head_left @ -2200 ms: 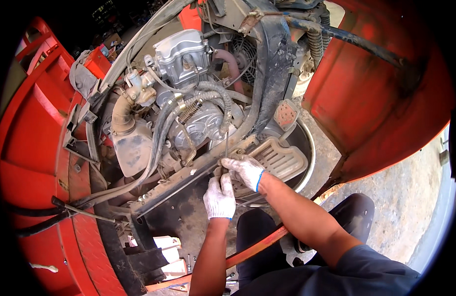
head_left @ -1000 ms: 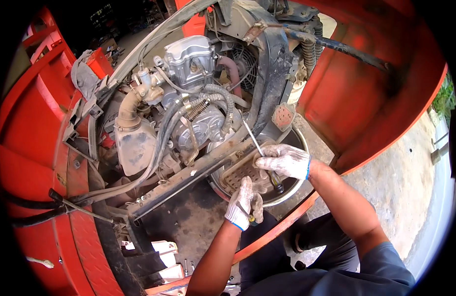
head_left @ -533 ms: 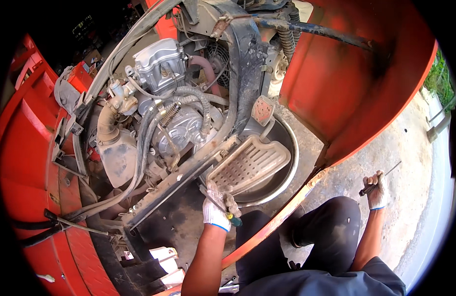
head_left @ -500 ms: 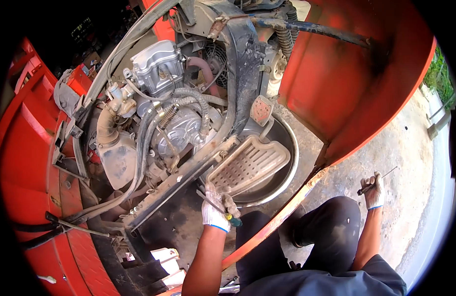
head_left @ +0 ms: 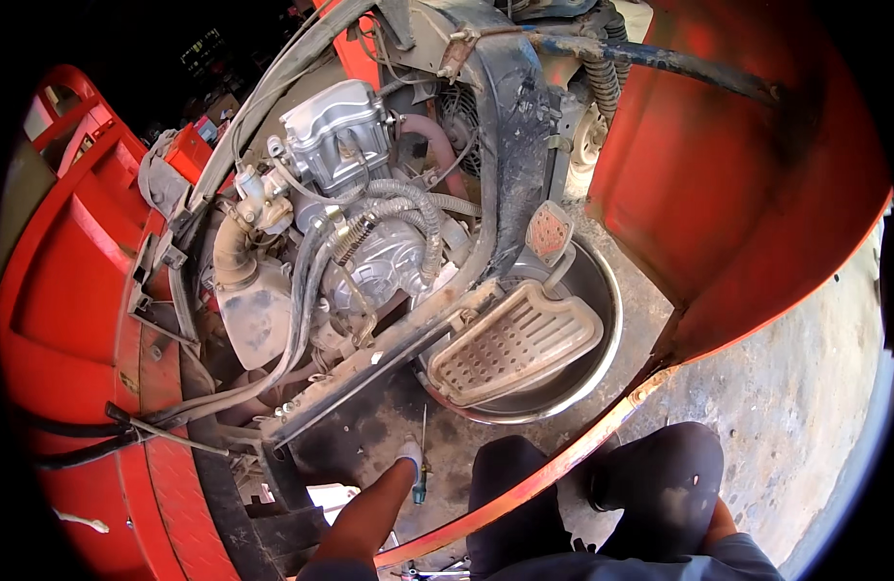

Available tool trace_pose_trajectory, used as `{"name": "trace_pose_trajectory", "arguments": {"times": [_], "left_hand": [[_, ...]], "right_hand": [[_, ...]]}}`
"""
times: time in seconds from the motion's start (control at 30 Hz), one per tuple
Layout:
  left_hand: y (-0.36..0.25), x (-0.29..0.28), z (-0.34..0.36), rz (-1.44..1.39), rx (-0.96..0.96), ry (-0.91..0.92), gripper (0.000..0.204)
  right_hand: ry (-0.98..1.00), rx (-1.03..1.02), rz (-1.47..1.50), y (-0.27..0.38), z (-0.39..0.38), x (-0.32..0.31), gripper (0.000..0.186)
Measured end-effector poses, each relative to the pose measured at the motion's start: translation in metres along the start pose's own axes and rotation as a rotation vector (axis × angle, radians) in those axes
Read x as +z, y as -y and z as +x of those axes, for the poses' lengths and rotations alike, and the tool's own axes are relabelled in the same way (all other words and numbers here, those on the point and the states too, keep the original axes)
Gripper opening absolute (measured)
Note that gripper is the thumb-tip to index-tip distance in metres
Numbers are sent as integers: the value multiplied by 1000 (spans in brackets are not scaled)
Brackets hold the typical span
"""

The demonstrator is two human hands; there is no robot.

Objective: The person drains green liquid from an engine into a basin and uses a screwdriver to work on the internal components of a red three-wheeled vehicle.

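while the person crouches over the opened-up vehicle, the left hand [head_left: 410,451], in a pale glove, reaches low on the near side, right beside a screwdriver [head_left: 423,473]. from where i stand most of that hand is lost behind its own wrist, so i cannot tell whether the fingers are wrapped around the tool or merely next to it. the screwdriver is left of the person's dark-clad knees [head_left: 665,474], its thin shaft pointing to the far side and its green handle toward the near side. the right hand is hidden past the knee on the right; only a bit of the right forearm [head_left: 722,523] shows, so its grip is anyone's guess.

the screwdriver looks light and rigid, hardly fragile; the thick handle seems the place to take hold, since the slim metal shaft could slip in a greasy glove.

the concrete floor [head_left: 757,436] is dusty and blotched with dark stains. a wide metal basin [head_left: 616,334] sits under a perforated footrest [head_left: 515,353], just right of the frame rail [head_left: 389,363]. farther off stands the dusty engine [head_left: 340,136], with red body panels [head_left: 737,194] on both sides and a dim, cluttered room at the far left.
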State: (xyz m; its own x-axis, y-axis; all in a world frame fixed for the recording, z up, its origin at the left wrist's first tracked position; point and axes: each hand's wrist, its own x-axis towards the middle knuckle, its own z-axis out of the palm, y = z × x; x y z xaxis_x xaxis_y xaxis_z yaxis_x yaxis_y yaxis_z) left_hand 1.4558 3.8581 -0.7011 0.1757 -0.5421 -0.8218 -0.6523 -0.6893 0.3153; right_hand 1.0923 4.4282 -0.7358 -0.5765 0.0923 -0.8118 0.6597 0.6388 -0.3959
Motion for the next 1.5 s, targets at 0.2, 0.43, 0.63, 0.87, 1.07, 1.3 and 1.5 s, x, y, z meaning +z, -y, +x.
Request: {"name": "trace_pose_trajectory", "arguments": {"times": [0.2, 0.43, 0.63, 0.87, 1.07, 1.3, 1.5], "left_hand": [[64, 45, 14, 300, -105, 107, 75], [79, 56, 22, 940, 446, 340, 65], [-23, -7, -66, 1311, 774, 504, 43], [-34, -60, -303, 654, 911, -245, 31], [-24, -49, -340, 747, 774, -323, 40], [-10, -46, -329, 529, 742, -309, 33], [-33, -57, -336, 507, 986, -409, 35]], "right_hand": [[-80, -363, 110, 120, -73, -75, 19], [199, -1244, -56, 273, -356, -97, 30], [735, -1633, -595, 410, -455, 74, 26], [467, -1068, -190, 511, -334, 267, 56], [455, -1009, -389, 534, -340, 309, 53], [228, -1044, -899, 544, -306, 335, 60], [675, -620, -185, 546, -270, 311, 25]]}}
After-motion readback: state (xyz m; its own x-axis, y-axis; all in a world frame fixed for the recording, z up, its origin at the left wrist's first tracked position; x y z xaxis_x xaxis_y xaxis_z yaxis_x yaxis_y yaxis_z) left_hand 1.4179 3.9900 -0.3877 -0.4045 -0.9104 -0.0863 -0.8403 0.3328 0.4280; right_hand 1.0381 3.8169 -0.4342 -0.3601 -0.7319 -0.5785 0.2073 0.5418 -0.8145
